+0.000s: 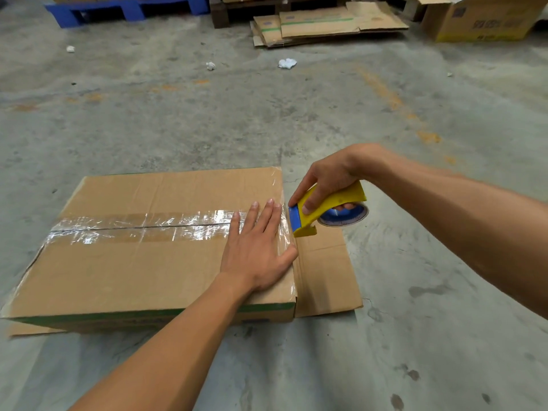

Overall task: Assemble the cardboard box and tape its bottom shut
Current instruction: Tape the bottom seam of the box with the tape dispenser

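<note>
A brown cardboard box lies on the concrete floor with its folded flaps facing up. Clear tape runs along the centre seam from the left edge to the right edge, and more tape lines the right edge. My left hand lies flat, fingers spread, on the box's right end over the tape. My right hand grips a yellow and blue tape dispenser just past the box's right edge, its blade end at the corner. A loose flap sticks out on the floor to the right.
Flattened cardboard sheets lie stacked at the far middle, next to a printed carton at the far right. A blue pallet stands at the far left. Crumpled paper scraps dot the concrete floor.
</note>
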Demonstrator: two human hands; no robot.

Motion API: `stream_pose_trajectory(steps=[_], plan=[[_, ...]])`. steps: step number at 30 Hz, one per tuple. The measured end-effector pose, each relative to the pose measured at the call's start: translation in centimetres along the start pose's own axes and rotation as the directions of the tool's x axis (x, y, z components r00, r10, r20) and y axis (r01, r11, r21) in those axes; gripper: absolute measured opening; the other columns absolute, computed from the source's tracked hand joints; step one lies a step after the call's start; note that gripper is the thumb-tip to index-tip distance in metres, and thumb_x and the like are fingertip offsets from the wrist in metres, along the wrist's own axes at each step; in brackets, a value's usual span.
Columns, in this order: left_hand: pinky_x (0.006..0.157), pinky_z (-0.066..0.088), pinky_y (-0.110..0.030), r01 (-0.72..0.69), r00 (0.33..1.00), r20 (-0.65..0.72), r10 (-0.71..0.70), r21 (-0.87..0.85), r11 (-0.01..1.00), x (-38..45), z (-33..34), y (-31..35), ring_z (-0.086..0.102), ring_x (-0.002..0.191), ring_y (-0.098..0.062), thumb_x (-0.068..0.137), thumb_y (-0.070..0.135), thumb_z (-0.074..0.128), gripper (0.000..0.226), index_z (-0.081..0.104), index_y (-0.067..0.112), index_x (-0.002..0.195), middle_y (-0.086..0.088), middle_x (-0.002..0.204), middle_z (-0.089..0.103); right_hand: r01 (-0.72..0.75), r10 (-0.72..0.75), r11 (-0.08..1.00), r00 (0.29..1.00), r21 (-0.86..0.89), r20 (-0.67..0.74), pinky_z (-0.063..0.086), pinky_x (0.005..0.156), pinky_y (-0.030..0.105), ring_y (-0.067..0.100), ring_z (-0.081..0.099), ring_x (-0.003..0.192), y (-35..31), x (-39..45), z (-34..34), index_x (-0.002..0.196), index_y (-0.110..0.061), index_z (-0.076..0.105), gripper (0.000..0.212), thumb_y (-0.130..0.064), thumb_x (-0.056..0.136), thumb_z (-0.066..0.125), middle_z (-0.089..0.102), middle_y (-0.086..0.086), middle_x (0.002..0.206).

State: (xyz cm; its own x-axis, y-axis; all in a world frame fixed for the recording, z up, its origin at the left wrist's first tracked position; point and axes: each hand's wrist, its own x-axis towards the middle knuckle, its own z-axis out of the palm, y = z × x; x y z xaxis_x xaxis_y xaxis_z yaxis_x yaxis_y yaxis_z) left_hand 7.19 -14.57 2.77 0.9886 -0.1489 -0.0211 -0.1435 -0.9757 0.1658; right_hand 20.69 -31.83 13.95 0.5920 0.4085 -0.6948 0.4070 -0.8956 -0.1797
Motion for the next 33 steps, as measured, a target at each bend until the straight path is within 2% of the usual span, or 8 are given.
stream_pose_trajectory(steps=[2,5,6,11,18,22,28,33], plan=[[0.12,-0.006,-0.049,0.007,1.0,0.01,-0.007,0.001,1.0,-0.3,-0.1,0.1,-0.016,0.149,-0.015,0.085,0.066,0.013,0.084,-0.01,0.026,0.155,0.01,0.163,-0.013,-0.114,0.104,0.954,0.993,-0.277,-0.049,0.054,0.066,0.025,0.014,0.062,0.067,1.3,0.5,4.1,0.112,-0.031,0.074,0.033,-0.035,0.079,0.075,0.068,-0.007,0.071],[0.12,-0.006,-0.049,-0.003,1.0,0.003,0.003,0.014,1.0,-0.8,-0.1,0.3,-0.019,0.149,-0.015,0.084,0.067,0.011,0.085,-0.011,0.025,0.155,0.009,0.162,-0.016,-0.188,0.263,0.951,0.91,-0.246,0.32,0.054,0.07,0.023,0.011,0.062,0.065,4.5,0.5,10.0,0.122,-0.026,0.07,0.041,-0.035,0.082,0.074,0.067,-0.013,0.063],[0.12,-0.006,-0.05,0.003,1.0,0.0,-0.003,0.015,1.0,-0.6,-0.1,0.1,-0.018,0.149,-0.015,0.084,0.067,0.011,0.085,-0.012,0.026,0.155,0.009,0.162,-0.016,-0.204,0.289,0.946,0.883,-0.252,0.37,0.054,0.066,0.022,0.011,0.062,0.06,5.0,0.0,10.0,0.123,-0.024,0.07,0.046,-0.036,0.078,0.075,0.067,-0.009,0.064],[0.119,-0.003,-0.052,-0.026,1.0,0.006,0.026,0.01,1.0,-0.4,-0.1,0.2,-0.014,0.15,-0.019,0.087,0.066,0.014,0.08,-0.017,0.034,0.153,0.007,0.163,-0.013,-0.185,0.213,0.962,0.969,-0.201,0.124,0.041,0.081,0.027,0.014,0.057,0.093,4.9,0.3,5.2,0.125,-0.036,0.066,0.038,-0.039,0.087,0.068,0.062,-0.012,0.1],[0.116,0.007,-0.06,-0.095,0.994,0.057,0.09,0.1,0.99,-0.3,-1.6,0.9,-0.006,0.151,-0.027,0.091,0.063,0.011,0.069,0.008,0.036,0.154,0.009,0.164,-0.012,-0.089,0.092,0.996,0.985,0.028,-0.148,0.045,0.076,0.028,0.02,0.057,0.099,3.7,0.3,1.4,0.127,-0.045,0.063,0.041,-0.052,0.087,0.065,0.057,-0.006,0.115],[0.111,0.023,-0.055,-0.191,0.981,0.065,0.181,0.226,0.955,0.1,-2.6,1.3,-0.009,0.151,-0.02,0.094,0.056,0.011,0.067,0.024,0.024,0.152,0.007,0.164,0.006,-0.038,0.068,0.988,0.978,0.152,-0.199,0.048,0.083,0.031,0.023,0.057,0.106,4.5,-0.2,2.1,0.129,-0.045,0.062,0.041,-0.051,0.088,0.064,0.056,-0.003,0.123],[0.107,0.027,-0.044,-0.316,0.948,0.062,0.312,0.273,0.908,0.7,-3.3,1.4,0.02,0.146,-0.021,0.093,0.049,0.016,0.058,0.047,0.022,0.133,0.003,0.149,0.04,-0.013,0.067,0.964,0.979,0.267,-0.195,0.053,0.088,0.033,0.023,0.06,0.106,5.8,-1.3,3.1,0.127,-0.044,0.063,0.04,-0.051,0.088,0.064,0.059,-0.003,0.128],[0.111,0.023,-0.043,-0.275,0.96,-0.001,0.28,0.181,0.944,0.4,-2.3,1.5,0.023,0.145,-0.021,0.093,0.047,0.023,0.055,0.048,0.022,0.136,0.005,0.15,0.042,0.096,0.03,0.866,0.97,0.491,-0.243,0.055,0.063,0.024,0.018,0.064,0.089,7.0,-2.7,3.2,0.127,-0.043,0.064,0.037,-0.047,0.09,0.065,0.063,-0.004,0.118]])
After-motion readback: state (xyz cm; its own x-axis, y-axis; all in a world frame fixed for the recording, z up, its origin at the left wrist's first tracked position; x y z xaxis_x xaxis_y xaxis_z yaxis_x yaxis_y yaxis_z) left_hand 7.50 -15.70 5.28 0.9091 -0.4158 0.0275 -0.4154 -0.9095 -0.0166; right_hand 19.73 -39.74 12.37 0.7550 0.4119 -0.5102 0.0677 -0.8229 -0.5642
